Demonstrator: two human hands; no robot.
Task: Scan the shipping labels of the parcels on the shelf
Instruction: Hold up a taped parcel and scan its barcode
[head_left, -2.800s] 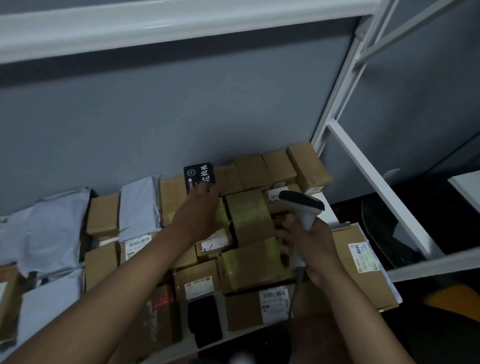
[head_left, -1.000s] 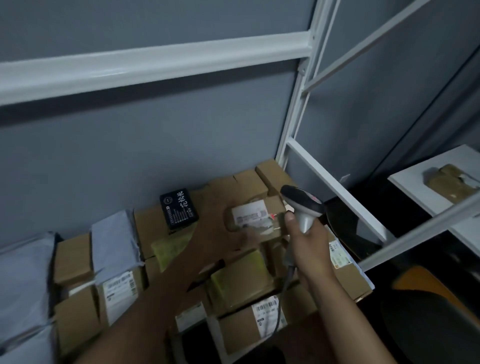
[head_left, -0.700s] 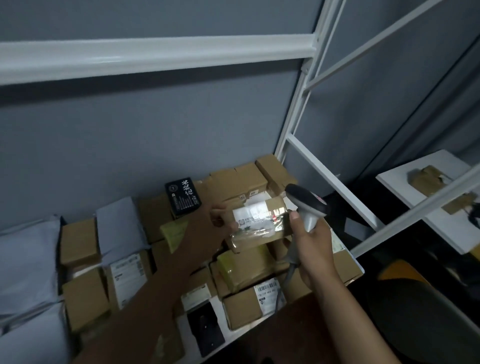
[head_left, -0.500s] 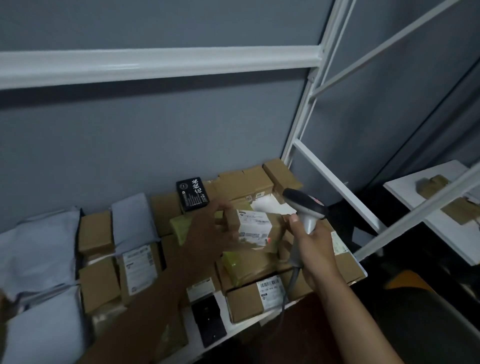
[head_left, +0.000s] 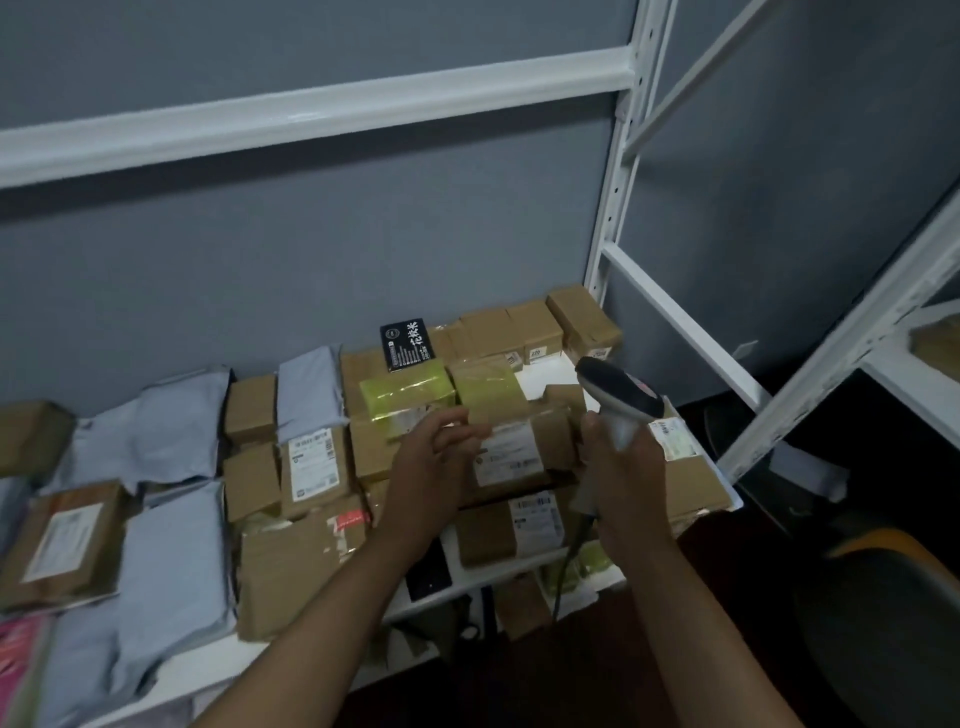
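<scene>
Many parcels fill the white shelf (head_left: 524, 574): brown cartons, grey mailer bags and yellow-green wrapped packs. A brown parcel with a white shipping label (head_left: 511, 454) lies on the pile in the middle. My left hand (head_left: 431, 467) is at its left end, fingers loosely curled and touching its edge. My right hand (head_left: 618, 467) grips the handle of a grey barcode scanner (head_left: 621, 392), just right of that parcel; its head points left over the pile and its cable hangs down below my wrist.
A black box (head_left: 408, 338) stands at the back against the grey wall. A white beam (head_left: 311, 114) crosses overhead and a white upright (head_left: 615, 182) stands at the right. More labelled cartons (head_left: 311, 467) and grey mailers (head_left: 171, 551) lie to the left. A dark chair (head_left: 878, 613) sits lower right.
The labelled parcel that my left hand held up before the scanner has come down onto the pile, and my fingers have loosened at its edge. The view has swung left. The scanner stays in my right hand.
</scene>
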